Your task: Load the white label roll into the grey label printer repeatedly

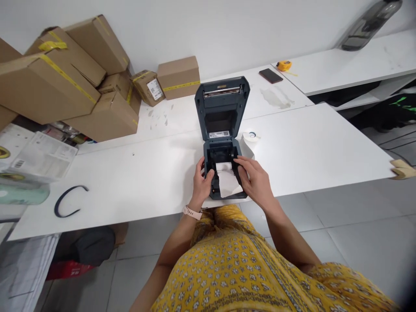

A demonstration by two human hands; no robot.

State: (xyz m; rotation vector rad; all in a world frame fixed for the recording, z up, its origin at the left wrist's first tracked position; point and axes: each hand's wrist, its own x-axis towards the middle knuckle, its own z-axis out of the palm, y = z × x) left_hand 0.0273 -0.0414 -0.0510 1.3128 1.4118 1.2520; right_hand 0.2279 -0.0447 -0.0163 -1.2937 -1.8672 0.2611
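A dark label printer [208, 173] stands on the white table in front of me, its lid [221, 108] raised and tilted back. A small roll of white labels [223, 166] sits in the bay, and a loose strip of label paper [228, 184] lies from it over the printer's front. My left hand [202, 182] grips the printer's left wall, thumb over the inner edge and fingers outside. At the right edge is my right hand [256, 177], fingers stretched toward the roll's right end and thumb reaching inside. Its fingertips touch the printer's right inner side.
Behind the printer's right side stands another white roll [251, 138]. Cardboard boxes [110, 115] are piled at the left. A black curved band [69, 201] lies near the front left. Farther back are a phone [271, 76], a yellow tape measure [284, 65] and a dark bottle [370, 26].
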